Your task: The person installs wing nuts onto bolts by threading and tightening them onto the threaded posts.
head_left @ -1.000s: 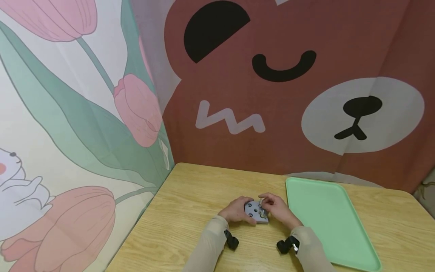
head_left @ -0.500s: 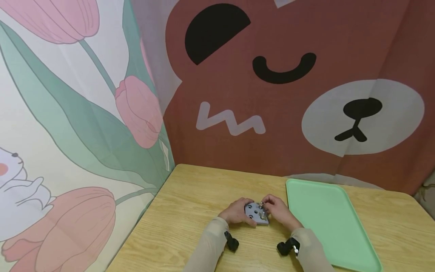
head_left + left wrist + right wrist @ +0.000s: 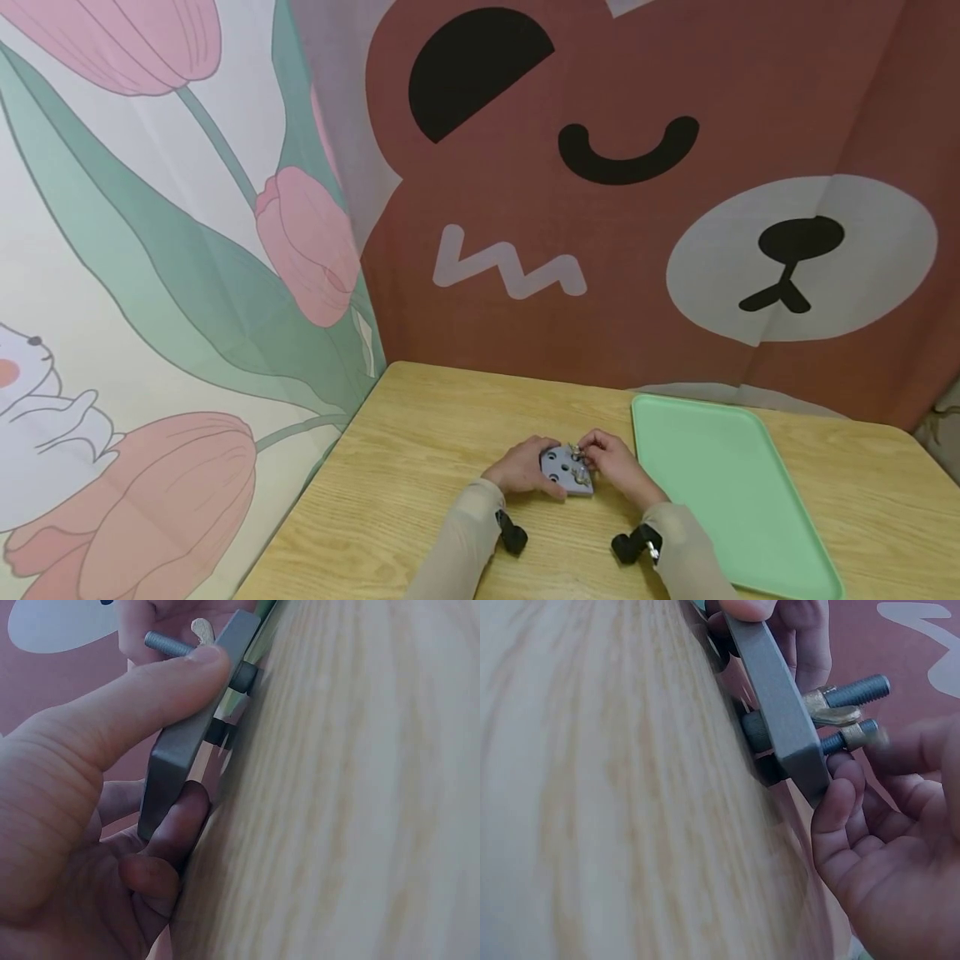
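Observation:
A grey plate (image 3: 564, 468) with several round holes is held tilted a little above the table. My left hand (image 3: 523, 468) grips its left side, the thumb (image 3: 150, 697) over the upper face and fingers underneath. Two threaded bolts stick up through the plate's right part; their dark heads show below it. On one bolt (image 3: 862, 690) sits a brass-coloured wing nut (image 3: 836, 715). The other bolt (image 3: 832, 744) carries a second wing nut (image 3: 853, 736) near its tip. My right hand (image 3: 613, 465) pinches this second wing nut, its index finger blurred and the thumb partly hidden.
A light green tray (image 3: 738, 492) lies on the wooden table (image 3: 420, 433), right of the hands. Printed curtains (image 3: 510, 333) hang behind and to the left of the table. Black camera mounts (image 3: 512, 533) sit on both wrists.
My right fingers, raised and spread over the far bolt a second ago, have come down and curled closer at its wing nut. The left hand and the plate stay nearly in place.

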